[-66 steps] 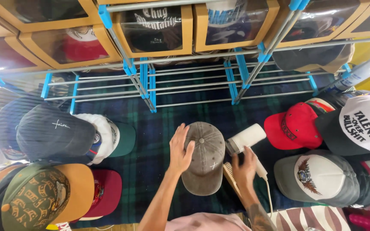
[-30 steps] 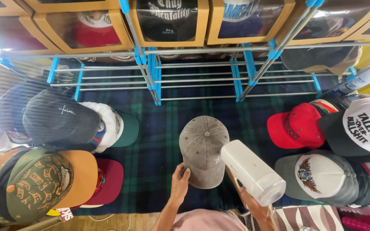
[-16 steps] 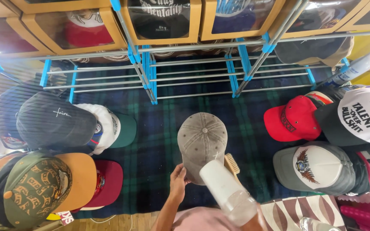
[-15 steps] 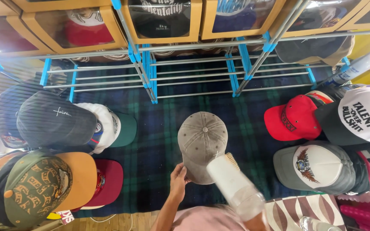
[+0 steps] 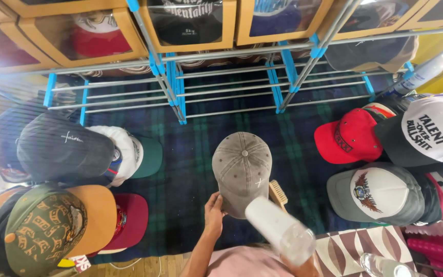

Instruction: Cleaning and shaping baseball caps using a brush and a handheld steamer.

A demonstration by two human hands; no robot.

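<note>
My left hand [image 5: 214, 211] pinches the near brim edge of a grey cap [image 5: 242, 172] lying on the dark plaid rug [image 5: 190, 154]. The cap looks light and soft in the crown, stiffer at the brim, so the brim is the place to grip. My right hand, mostly hidden, is wrapped around a white bottle [image 5: 280, 231], blurred, tilted toward the cap. A small brush [image 5: 278, 194] lies just beside it. Other caps sit at both sides.
</note>
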